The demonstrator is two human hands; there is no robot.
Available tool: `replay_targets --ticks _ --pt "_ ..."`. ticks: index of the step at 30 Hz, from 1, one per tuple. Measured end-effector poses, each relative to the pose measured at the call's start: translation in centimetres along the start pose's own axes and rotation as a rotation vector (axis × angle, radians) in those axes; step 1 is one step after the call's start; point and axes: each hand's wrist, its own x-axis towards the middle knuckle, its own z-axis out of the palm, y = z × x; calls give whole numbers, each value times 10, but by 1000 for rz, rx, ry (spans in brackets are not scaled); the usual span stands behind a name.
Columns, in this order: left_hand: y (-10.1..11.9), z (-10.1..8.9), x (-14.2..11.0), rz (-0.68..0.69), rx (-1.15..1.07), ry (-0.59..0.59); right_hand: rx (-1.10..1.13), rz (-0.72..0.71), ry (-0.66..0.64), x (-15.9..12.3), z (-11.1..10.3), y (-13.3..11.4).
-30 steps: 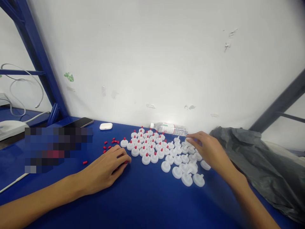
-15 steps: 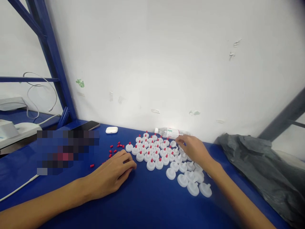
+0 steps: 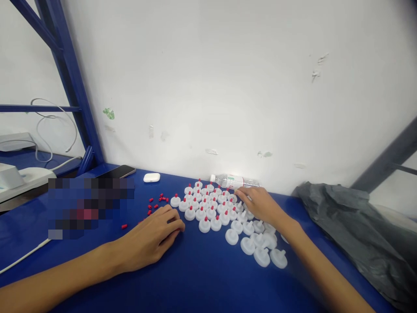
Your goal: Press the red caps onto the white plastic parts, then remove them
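Observation:
Many white plastic screw caps with narrow nozzles stand in a cluster on the blue table; those on the left and middle carry small red tips. Bare nozzle caps lie on the right, some tilted. My right hand reaches over the cluster's back right, its thumb and fingers pinched at a nozzle. What they hold is too small to make out. My left hand rests on the table left of the cluster, fingers loosely bent, with nothing visible in it. Loose red tips lie scattered behind it.
A clear labelled bottle lies against the wall behind the cluster. A white earphone case and a phone sit at the back left. A dark grey plastic bag covers the right side. A white cable runs in from the left.
My right hand has shifted a little to the left over the cluster, towards the red-tipped caps. My left hand stays on the table. The view has moved slightly.

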Motion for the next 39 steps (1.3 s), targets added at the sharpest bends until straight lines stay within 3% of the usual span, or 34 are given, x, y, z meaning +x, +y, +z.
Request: replay_targets --ticks 14,19,25,39 --pt "0 -2 0 -15 4 -3 -33 147 -47 13 -3 -10" --pt "0 -1 0 -33 -4 2 -8 125 -102 9 -2 -10" --pt "0 -1 -1 -19 7 -4 -33 185 -24 4 -5 -3" --pt "1 -2 1 -2 14 13 26 226 -8 3 0 -5"
